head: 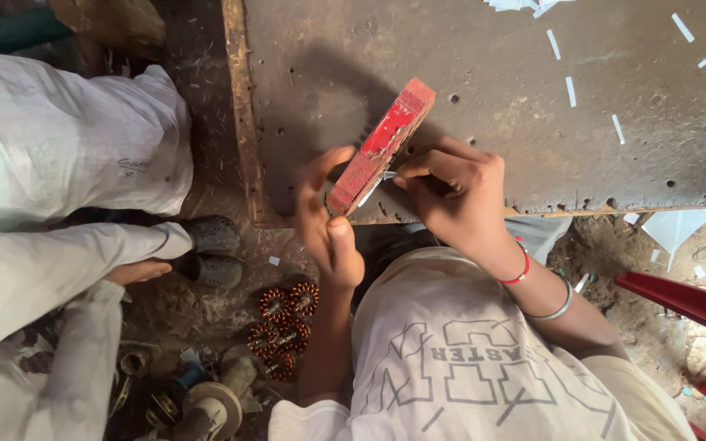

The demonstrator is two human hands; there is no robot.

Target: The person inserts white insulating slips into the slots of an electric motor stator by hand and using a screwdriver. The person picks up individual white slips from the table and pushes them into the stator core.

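My left hand [326, 220] grips the near end of a flat red block [380, 145], worn and paint-chipped, held tilted above the edge of a grimy metal-topped bench [484, 82]. Dark teeth show along the block's far side. My right hand [451, 192] pinches a small white strip [376, 184] against the block's right edge. A red thread and a metal bangle ring my right wrist. I wear a light printed shirt.
Several white strips [571, 91] lie scattered on the bench. Copper-wound motor cores [283, 327] and dusty metal parts [198, 400] sit on the dirt floor at lower left. Another person in pale clothes [51, 163] crouches at left. A red plastic chair [688, 306] stands at right.
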